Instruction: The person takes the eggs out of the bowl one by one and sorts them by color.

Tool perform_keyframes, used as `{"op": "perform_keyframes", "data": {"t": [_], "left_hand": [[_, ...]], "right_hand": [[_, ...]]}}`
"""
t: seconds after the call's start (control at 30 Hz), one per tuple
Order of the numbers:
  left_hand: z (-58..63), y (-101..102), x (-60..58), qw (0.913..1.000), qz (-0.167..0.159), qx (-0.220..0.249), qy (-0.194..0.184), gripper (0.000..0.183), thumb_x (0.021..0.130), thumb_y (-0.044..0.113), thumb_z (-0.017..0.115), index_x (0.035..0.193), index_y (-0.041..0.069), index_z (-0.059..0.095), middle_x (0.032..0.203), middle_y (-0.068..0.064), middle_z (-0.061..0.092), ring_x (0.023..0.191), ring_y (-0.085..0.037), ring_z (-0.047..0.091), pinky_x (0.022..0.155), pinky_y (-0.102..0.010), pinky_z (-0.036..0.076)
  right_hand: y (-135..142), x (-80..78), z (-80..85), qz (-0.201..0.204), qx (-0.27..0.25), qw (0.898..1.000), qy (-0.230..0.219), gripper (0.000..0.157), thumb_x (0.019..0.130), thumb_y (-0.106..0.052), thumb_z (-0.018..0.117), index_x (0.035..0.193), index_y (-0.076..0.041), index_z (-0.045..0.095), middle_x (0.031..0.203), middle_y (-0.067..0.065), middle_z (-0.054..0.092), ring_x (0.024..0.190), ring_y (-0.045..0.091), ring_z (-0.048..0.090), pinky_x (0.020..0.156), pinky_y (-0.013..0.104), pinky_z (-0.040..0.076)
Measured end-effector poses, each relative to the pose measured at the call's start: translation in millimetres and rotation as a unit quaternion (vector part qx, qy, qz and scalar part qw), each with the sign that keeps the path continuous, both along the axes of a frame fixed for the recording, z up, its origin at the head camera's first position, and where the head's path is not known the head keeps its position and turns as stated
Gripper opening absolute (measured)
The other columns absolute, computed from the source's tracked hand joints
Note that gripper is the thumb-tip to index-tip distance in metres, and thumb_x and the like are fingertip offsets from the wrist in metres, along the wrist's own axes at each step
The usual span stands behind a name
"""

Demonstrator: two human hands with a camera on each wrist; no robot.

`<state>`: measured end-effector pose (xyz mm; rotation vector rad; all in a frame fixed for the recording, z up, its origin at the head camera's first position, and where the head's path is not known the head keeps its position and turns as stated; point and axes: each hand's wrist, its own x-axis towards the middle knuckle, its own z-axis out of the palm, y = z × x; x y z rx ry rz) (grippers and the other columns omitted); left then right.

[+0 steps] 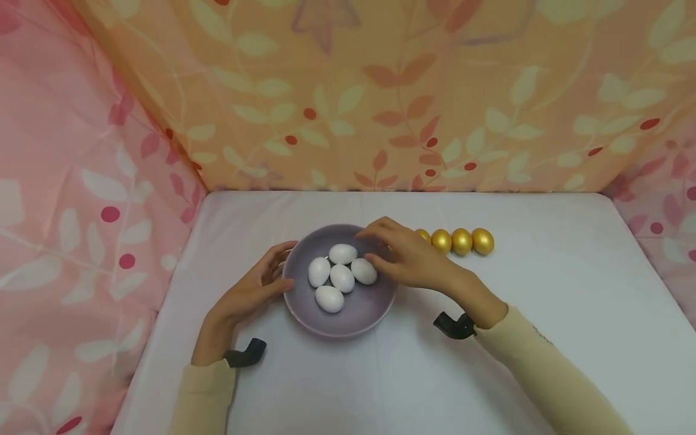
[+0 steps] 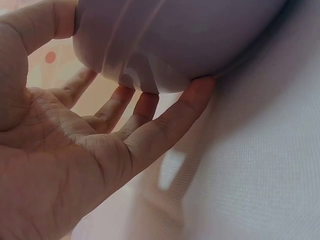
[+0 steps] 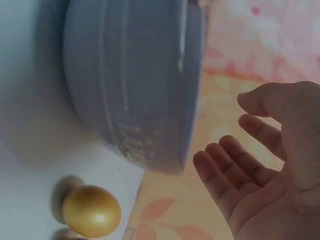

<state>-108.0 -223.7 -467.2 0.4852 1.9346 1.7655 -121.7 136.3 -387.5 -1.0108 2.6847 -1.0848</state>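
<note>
A purple bowl (image 1: pixel 348 320) stands on the table and holds several white eggs (image 1: pixel 329 299). At its left side, my left hand (image 1: pixel 250 293) grips it. In the left wrist view the thumb is at the upper edge of the bowl (image 2: pixel 175 40) and the fingertips touch its outer wall. My right hand (image 1: pixel 415 257) hovers over the bowl's right edge, fingers spread and slightly bent, with nothing between them. Its thumb is close to the rightmost white egg (image 1: pixel 364 271). The right wrist view shows the hand (image 3: pixel 270 185) apart from the bowl wall.
Several golden eggs (image 1: pixel 461 241) stand in a row right of the bowl, partly hidden by the right hand. One golden egg (image 3: pixel 92 211) appears near the bowl in the right wrist view. Patterned cloth (image 1: pixel 348 96) hangs behind the white-covered table (image 1: pixel 554 290) and at both sides.
</note>
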Motion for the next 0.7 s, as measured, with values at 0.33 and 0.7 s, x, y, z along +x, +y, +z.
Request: {"op": "perform_keyframes", "data": {"t": [0.33,0.7], "left_hand": [[3.1,0.3,-1.1,1.0000,0.000,0.000,-0.005,0.074,0.102,0.007,0.065,0.165,0.023,0.028,0.167,-0.012,0.035,0.146,-0.018,0.045,0.105,-0.025,0.050],[-2.5,1.9,-0.2,1.0000,0.004,0.001,0.000,0.074,0.102,0.004,0.064,0.164,0.023,0.029,0.165,-0.013,0.037,0.146,-0.020,0.045,0.106,-0.024,0.050]], "right_hand": [[-26.6,-6.8,4.6,0.062,0.167,0.984,-0.020,0.034,0.099,-0.024,0.071,0.131,-0.015,0.068,0.124,0.007,0.064,0.101,0.021,0.067,0.087,0.038,0.057],[-46.3,-14.2,2.0,0.088,0.285,0.954,-0.030,0.033,0.095,-0.014,0.070,0.128,-0.010,0.068,0.116,0.013,0.064,0.091,0.025,0.065,0.085,0.039,0.057]]}}
